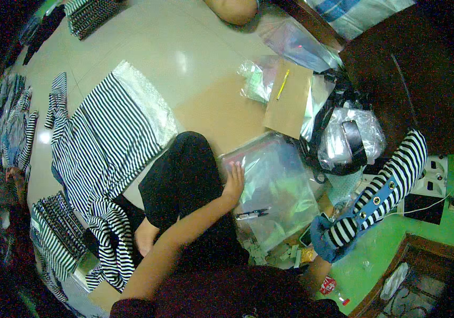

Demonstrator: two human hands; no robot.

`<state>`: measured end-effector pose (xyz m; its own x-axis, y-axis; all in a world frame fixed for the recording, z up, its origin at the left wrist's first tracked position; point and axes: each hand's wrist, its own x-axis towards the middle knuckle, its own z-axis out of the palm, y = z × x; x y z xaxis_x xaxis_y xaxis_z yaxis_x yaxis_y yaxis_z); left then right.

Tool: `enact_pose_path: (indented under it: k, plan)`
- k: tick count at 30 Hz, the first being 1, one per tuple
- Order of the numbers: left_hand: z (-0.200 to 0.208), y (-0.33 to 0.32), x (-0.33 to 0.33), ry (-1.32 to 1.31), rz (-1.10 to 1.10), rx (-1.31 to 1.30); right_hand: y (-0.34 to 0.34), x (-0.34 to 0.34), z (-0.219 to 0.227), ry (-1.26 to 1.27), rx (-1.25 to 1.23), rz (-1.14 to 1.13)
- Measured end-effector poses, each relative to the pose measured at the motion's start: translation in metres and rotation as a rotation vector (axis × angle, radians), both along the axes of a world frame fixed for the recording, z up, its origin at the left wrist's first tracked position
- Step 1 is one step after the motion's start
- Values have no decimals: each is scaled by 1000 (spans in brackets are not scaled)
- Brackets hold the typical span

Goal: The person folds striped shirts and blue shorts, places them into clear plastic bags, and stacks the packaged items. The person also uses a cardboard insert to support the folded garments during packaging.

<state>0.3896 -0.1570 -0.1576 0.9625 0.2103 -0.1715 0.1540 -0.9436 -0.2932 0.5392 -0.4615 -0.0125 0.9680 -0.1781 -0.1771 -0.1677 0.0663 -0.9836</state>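
My left hand (pixel 234 183) lies with its fingers stretched out on the near-left edge of a stack of clear plastic bags (pixel 285 185). To the right, a black-and-white striped garment (pixel 396 172) with blue denim trim and metal eyelets is held up by my right hand, whose fingers are hidden behind the cloth; only the wrist (pixel 318 269) shows below it. A dark pen-like tool (pixel 252 214) rests on the bags. Left of my bent knee (pixel 184 175), a striped garment with a white lace hem (pixel 144 98) is spread on the floor.
Folded striped clothes (pixel 57 233) are stacked at the lower left. A brown card (pixel 289 106) bears a yellow pen (pixel 283 85). Beyond the bags sits a plastic-wrapped bundle (pixel 351 138). A power strip (pixel 431 177) with a white cable is at the right. Another person's knee (pixel 235 10) shows at the top.
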Motion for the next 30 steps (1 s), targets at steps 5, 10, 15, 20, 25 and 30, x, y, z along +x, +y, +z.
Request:
enact_pose_path:
  k: [5,10,15,20,25,30]
  plan:
    - [23,6,6,177,-145,-289,-30,-7,-7,-30,-34,-126]
    - [36,17,9,-91,201,-818,-40,-21,-33,87,-56,-125]
    - [7,20,14,-391,488,-762,-48,-41,-55,239,-75,-62]
    - [24,27,18,-127,548,-1012,-63,-44,-55,272,-120,-73]
    - [128,0,8,-316,83,-992,-75,-45,-53,295,-156,-91]
    - [209,12,-20,-290,89,-1908,-76,-42,-53,325,-206,-83]
